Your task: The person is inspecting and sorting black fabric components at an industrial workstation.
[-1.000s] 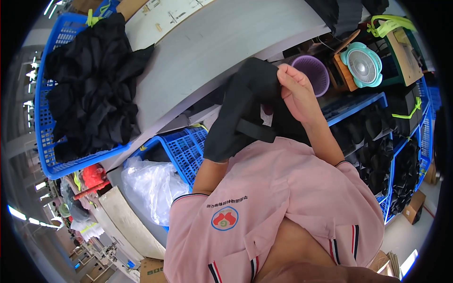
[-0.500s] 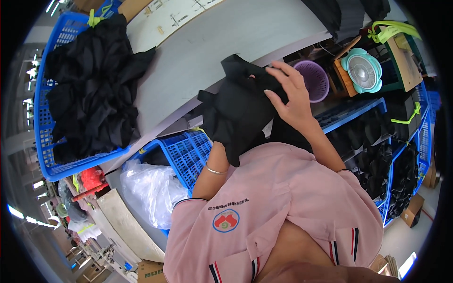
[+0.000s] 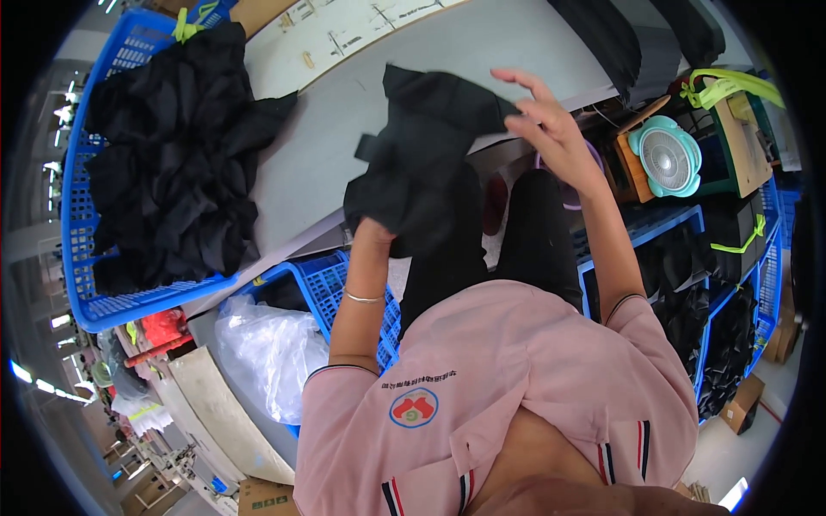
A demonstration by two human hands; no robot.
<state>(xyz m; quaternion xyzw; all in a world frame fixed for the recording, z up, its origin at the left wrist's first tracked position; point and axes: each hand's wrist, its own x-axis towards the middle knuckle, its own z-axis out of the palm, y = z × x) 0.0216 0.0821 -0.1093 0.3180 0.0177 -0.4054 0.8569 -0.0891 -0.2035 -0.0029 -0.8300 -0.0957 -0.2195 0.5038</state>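
Observation:
A piece of black cloth (image 3: 422, 129), with a small tab sticking out on its left side, is stretched over the near edge of the grey table. My left hand (image 3: 375, 230) reaches under its lower left end; the cloth covers the fingers, so their grip is hidden. At the cloth's right corner is my right hand (image 3: 555, 129), its thumb and a finger closed on that corner while another finger sticks out. A heap of similar black cloth pieces (image 3: 172, 163) fills a blue plastic basket (image 3: 82, 258) on the left.
The grey table (image 3: 301, 163) carries a white marked board (image 3: 344, 34) and stacked black strips (image 3: 602, 43) at the back. To the right are a purple bin (image 3: 594, 159), a turquoise fan (image 3: 669, 155) and blue crates (image 3: 705, 344). Clear plastic bags (image 3: 267, 353) lie at lower left.
Both hands have moved away from my body, and the bunched cloth is now spread out over the table edge. My right hand has shifted slightly right with its arm straighter.

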